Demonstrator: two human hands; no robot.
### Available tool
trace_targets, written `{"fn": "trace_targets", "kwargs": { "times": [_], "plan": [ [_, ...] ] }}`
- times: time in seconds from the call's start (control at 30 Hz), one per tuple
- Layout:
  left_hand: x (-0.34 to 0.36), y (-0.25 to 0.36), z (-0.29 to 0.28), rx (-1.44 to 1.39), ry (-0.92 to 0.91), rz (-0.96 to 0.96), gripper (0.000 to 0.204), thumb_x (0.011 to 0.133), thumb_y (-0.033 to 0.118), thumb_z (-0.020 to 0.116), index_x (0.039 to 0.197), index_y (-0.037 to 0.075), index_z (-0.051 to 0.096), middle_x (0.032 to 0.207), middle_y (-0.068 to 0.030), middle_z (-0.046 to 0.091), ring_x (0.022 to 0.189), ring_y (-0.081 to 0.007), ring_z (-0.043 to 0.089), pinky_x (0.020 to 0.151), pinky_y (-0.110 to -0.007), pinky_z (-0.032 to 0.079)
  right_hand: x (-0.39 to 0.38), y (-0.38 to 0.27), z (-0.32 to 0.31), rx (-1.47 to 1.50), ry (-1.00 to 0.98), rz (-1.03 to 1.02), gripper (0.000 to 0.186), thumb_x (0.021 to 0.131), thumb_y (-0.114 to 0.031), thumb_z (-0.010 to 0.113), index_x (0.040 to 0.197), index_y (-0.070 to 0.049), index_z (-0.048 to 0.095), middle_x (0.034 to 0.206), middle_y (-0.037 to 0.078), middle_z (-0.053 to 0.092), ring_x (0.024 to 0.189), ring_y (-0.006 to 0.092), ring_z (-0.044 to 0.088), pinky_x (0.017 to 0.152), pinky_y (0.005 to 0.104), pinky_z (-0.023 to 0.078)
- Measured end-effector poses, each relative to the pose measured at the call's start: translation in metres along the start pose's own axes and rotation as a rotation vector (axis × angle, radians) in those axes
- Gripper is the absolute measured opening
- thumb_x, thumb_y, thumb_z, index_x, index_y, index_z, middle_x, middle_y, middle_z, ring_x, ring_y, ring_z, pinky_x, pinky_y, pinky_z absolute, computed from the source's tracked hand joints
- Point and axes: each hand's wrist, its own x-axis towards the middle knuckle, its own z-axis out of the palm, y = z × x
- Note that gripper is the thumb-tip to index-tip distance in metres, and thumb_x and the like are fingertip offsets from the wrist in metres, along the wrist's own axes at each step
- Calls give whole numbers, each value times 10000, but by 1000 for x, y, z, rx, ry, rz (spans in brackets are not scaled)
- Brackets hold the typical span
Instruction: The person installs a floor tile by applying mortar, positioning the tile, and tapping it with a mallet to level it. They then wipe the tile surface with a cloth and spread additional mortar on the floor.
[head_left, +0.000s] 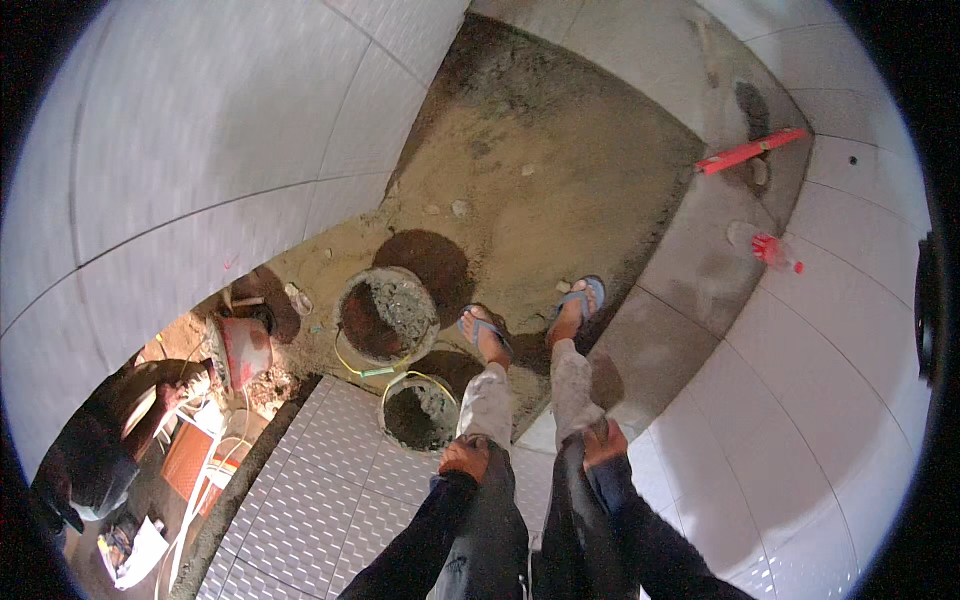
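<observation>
My left hand (pixel 465 457) is closed on the cloth of my left trouser leg (pixel 488 405) near the knee. At the other knee, my right hand (pixel 604 443) grips the right trouser leg (pixel 574 388), with part of its fingers hidden. Neither hand holds a tool. My feet, in blue flip-flops (pixel 594 292), stand on sandy ground. Left of them is a bucket (pixel 345 320) partly filled with wet grey mortar. A smaller bucket (pixel 384 425) with a yellow handle, also holding mortar, stands closer to me.
A red spirit level (pixel 735 157) and a clear bottle with a red label (pixel 768 248) lie on the grey floor tiles (pixel 690 260) at the right. White tiled walls (pixel 250 120) flank the space. At lower left, another person (pixel 95 440) crouches near a tilted bucket (pixel 245 350) and cables.
</observation>
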Motion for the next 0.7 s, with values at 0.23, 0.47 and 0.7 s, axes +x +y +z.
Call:
{"fn": "trace_targets", "kwargs": {
  "times": [0.23,0.47,0.7],
  "plan": [
    [-5,-115,42,-74,50,217,679,877,600,567,1241,28,618,1250,-231,608,1149,-393,582,982,-487,455,158,-144,7,-444,-99,-23,527,910,-433,560,1274,-51,547,1305,224,589,1158,372,600,942,475,501],
    [-166,-186,44,-17,72,410,426,910,238,610,1292,52,570,1234,-178,632,1047,-337,629,906,-429,507,196,-264,-81,-593,-295,169,403,848,-370,642,1089,-50,687,1144,211,671,1031,393,658,869,481,534],
    [-219,-179,101,-606,-233,253,566,912,343,609,1393,86,459,1335,-181,557,1171,-305,571,986,-423,454,105,-249,-164,-542,-207,-289,425,884,-379,621,1178,-73,630,1180,208,641,1071,349,632,900,458,513]
  ]
}}
